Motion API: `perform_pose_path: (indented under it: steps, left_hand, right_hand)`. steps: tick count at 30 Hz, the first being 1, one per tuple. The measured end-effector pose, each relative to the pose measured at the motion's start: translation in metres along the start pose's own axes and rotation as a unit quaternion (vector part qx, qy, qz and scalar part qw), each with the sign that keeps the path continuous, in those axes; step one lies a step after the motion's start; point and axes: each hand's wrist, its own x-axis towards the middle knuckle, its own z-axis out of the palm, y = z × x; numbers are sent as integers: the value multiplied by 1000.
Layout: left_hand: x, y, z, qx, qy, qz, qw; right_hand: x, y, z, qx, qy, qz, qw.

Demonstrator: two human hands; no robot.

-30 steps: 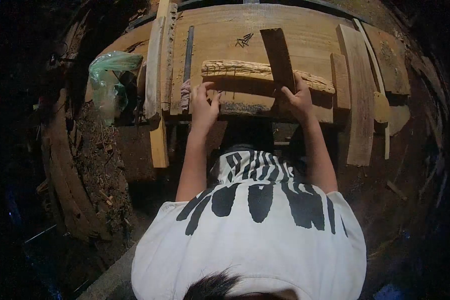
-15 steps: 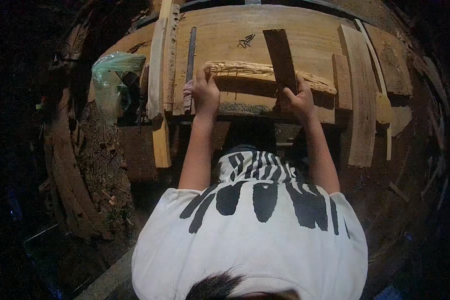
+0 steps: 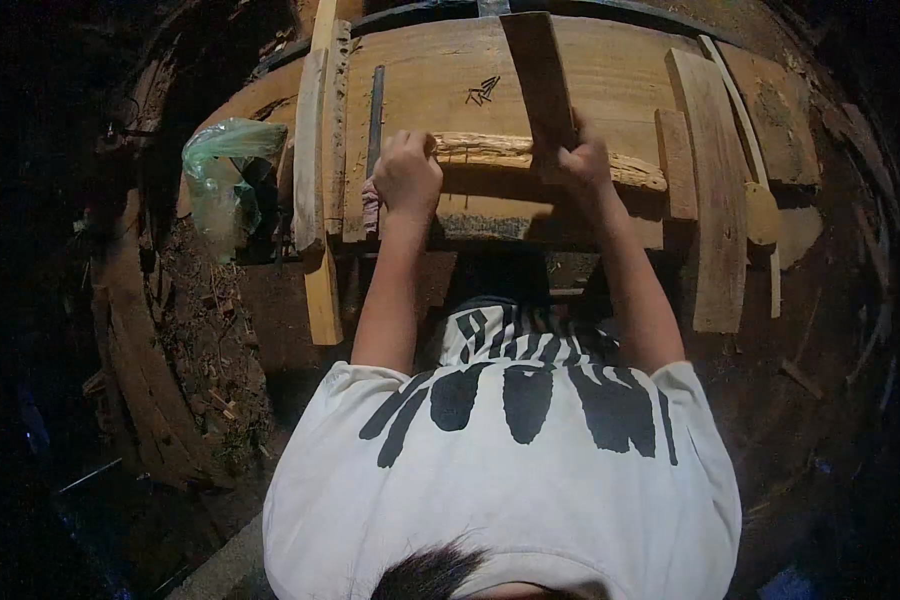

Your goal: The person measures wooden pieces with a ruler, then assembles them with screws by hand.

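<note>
My left hand is closed on the left end of a long wooden piece with a rough, hacked pale edge. The piece lies crosswise near the front of the plank bench. In my right hand is a broad, dark, flat blade, gripped at its lower end and pointing away from me. The blade overlaps the wooden piece in this view, right of its middle. Close beside my left hand is a dark narrow bar with a cloth-wrapped end.
Several nails lie loose beyond the wooden piece. Long wooden strips and a green plastic bag are at left. At right lie a small block, a wide board and a thin stick with a rounded pale piece.
My right hand has lifted away from me and slightly left with the blade. My left hand stays at the piece's left end, its fingers closed more tightly. The view has shifted slightly.
</note>
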Motion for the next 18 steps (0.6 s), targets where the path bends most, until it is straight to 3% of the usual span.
perform_pose_path:
  steps: [4, 7, 11, 13, 16, 18]
  left_hand:
    - [4, 8, -2, 37, -9, 2, 999]
    - [4, 7, 4, 34, 15, 9, 999]
    - [4, 3, 5, -51, -7, -58, 997]
    - [1, 8, 2, -127, -12, -146, 981]
    - [0, 8, 5, -111, -15, -128, 985]
    - [0, 9, 5, -77, -9, -101, 992]
  right_hand:
    - [13, 14, 3, -138, -1, -19, 990]
    - [7, 0, 6, -173, -13, -11, 985]
    - [9, -5, 6, -145, 15, -4, 989]
    - [10, -3, 5, -174, 27, -9, 984]
    - [7, -11, 5, -127, 1, 50, 991]
    - [9, -8, 6, -156, -8, 31, 987]
